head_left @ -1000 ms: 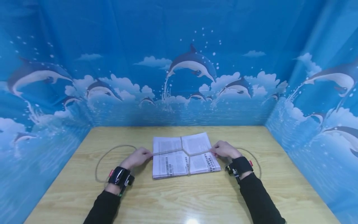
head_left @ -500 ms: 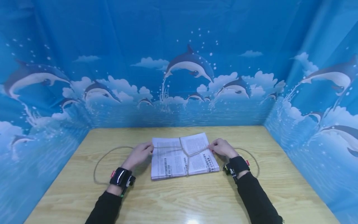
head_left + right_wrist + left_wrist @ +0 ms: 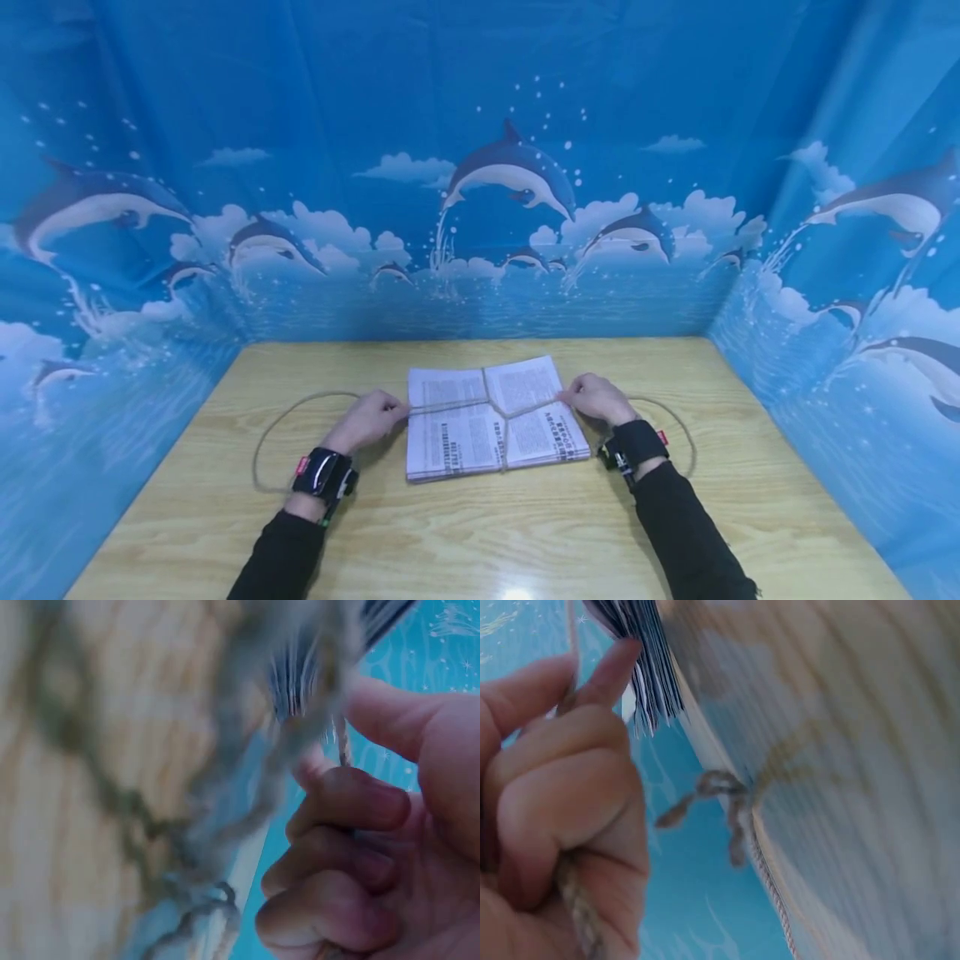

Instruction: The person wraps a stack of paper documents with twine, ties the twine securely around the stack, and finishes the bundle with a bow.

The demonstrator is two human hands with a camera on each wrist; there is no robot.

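We see a stack of newspapers (image 3: 461, 437) lying flat around the middle of the wooden worktop (image 3: 480, 537), printed side up, its right end slightly skewed toward the far side. Over it we note a rope (image 3: 450, 406): one run from far edge to near edge, kinked near the middle, where strands going left and right meet it.

Left hand (image 3: 366, 421), just beside the left edge of the stack: grip clamped on the left strand, which shows between thumb and forefinger and again under the curled fingers. Right hand (image 3: 597, 398), at the right edge: grip clamped on the right strand, other fingers curled in toward the palm.

Slack rope we trace in a loop on the worktop outside each hand. In the left wrist view, a small knot (image 3: 721, 785) with short ends; in the right wrist view, nearer strands too blurred to follow. Blue dolphin backdrop (image 3: 337, 108) on left, right and far sides
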